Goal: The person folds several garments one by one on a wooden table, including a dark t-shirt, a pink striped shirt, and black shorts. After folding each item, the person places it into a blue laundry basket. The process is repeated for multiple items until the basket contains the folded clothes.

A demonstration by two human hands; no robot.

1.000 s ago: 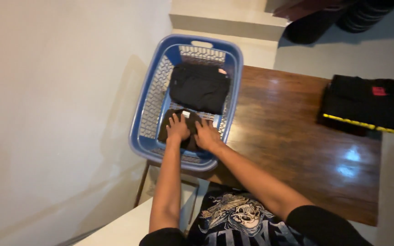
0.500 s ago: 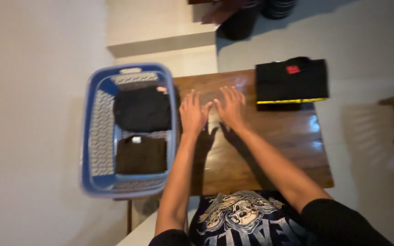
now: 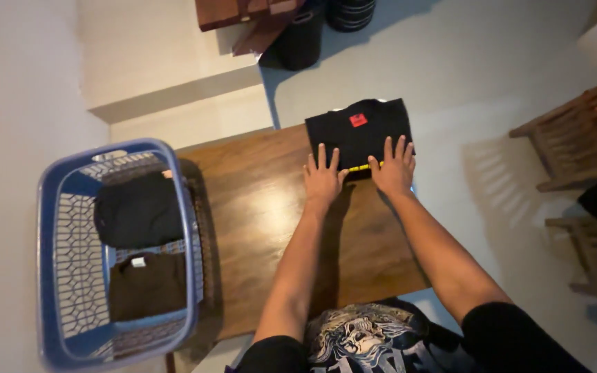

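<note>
Hands lie flat and spread on the near edge of a folded black garment (image 3: 358, 131) with a red tag and a yellow stripe, which sits at the far right corner of the wooden table (image 3: 264, 228). The left hand (image 3: 323, 181) rests with fingertips on the cloth, its grip wide, fingers splayed and closed on nothing. The right hand (image 3: 393, 169) does likewise just beside it, palm down. At the table's left end stands a blue laundry basket (image 3: 48, 235) holding two folded dark garments, the black one (image 3: 136, 211) beyond the brown one (image 3: 148, 284).
</note>
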